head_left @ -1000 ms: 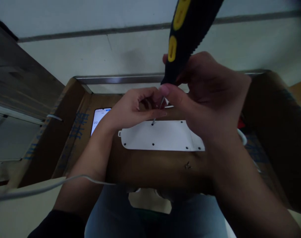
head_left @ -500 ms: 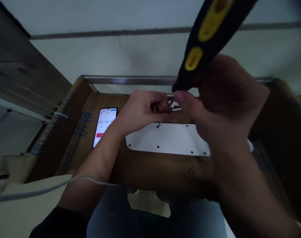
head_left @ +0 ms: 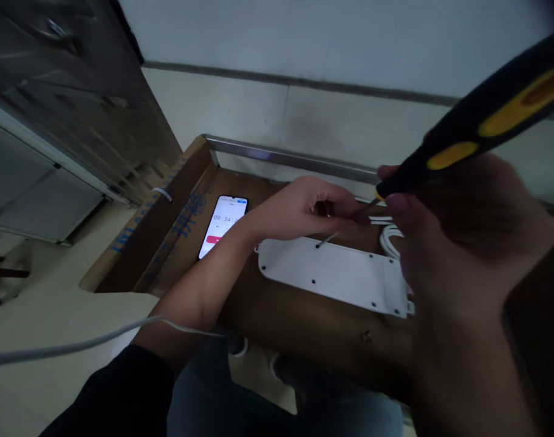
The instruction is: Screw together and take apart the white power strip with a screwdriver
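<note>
My right hand (head_left: 463, 224) grips a screwdriver (head_left: 459, 152) by its black and yellow handle, which slants up to the right. My left hand (head_left: 322, 209) is closed, its thumb and fingers pinching the screwdriver's thin metal shaft. The tip stands in a hole near the far edge of a long white casing (head_left: 336, 273), which looks like the underside of a power strip. Several dark screw holes dot this flat surface. Its right end is partly hidden by my right hand. Whether a screw sits under the tip, I cannot tell.
A phone (head_left: 222, 224) showing a running timer lies left of the casing. A white cable (head_left: 390, 240) is coiled behind the casing's right end. Small screws (head_left: 367, 336) rest on the cardboard (head_left: 277, 309) near its front edge. A pale cord (head_left: 76, 347) crosses over my left forearm.
The view has turned, so the casing, phone and my hands appear further right and tilted. The screwdriver handle leans more to the right. Both hands keep their hold, and the tip stays at the same hole.
</note>
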Action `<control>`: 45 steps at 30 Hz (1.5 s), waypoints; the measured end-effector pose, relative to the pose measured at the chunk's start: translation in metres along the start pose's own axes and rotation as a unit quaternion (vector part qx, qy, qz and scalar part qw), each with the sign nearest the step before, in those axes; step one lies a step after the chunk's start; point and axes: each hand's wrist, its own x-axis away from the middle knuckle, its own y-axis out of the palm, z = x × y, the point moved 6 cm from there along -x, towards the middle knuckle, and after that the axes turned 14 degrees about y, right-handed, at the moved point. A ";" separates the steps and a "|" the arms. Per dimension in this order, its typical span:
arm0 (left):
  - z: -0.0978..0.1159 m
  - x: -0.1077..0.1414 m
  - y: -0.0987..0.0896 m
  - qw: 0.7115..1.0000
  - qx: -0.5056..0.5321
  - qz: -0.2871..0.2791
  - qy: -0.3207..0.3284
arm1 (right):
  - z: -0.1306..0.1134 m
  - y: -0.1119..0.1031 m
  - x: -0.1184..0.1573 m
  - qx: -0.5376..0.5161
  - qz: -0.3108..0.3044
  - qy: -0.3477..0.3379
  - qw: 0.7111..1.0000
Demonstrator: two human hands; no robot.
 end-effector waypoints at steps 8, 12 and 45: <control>-0.009 -0.002 0.001 0.996 0.000 0.089 0.002 | 0.002 -0.001 0.002 0.001 0.028 0.005 1.000; -0.006 -0.002 0.001 1.000 -0.014 0.028 -0.003 | 0.003 -0.001 0.003 0.033 0.022 -0.003 0.999; -0.032 0.011 0.000 0.932 -0.237 -0.196 -0.192 | -0.019 0.006 0.005 0.099 0.086 0.017 0.991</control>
